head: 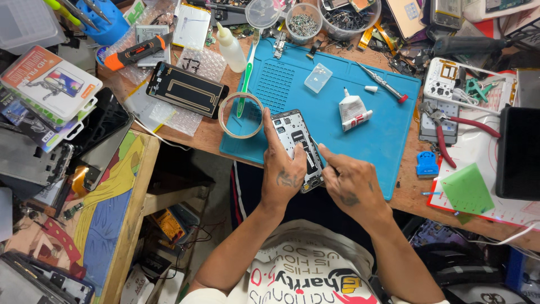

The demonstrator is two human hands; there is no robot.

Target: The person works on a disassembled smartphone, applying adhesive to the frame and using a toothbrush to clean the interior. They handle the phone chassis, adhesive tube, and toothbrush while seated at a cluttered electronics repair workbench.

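Note:
An opened phone frame (298, 143) lies on the blue work mat (388, 129) at the desk's near edge. My left hand (283, 169) rests on its left side and pins it down, index finger stretched along the edge. My right hand (350, 183) is at the phone's right side, fingers pinched with the index tip touching the frame; whether it holds a small tool I cannot tell. A white glue tube (353, 111) lies on the mat just beyond.
A tape roll (241, 115) and green toothbrush (245, 79) lie left of the phone. A small clear box (318, 77), screwdriver (382, 83), red-handled pliers (450, 132), squeeze bottle (232, 49), another phone frame (187, 88) and tubs of parts (304, 22) crowd the desk.

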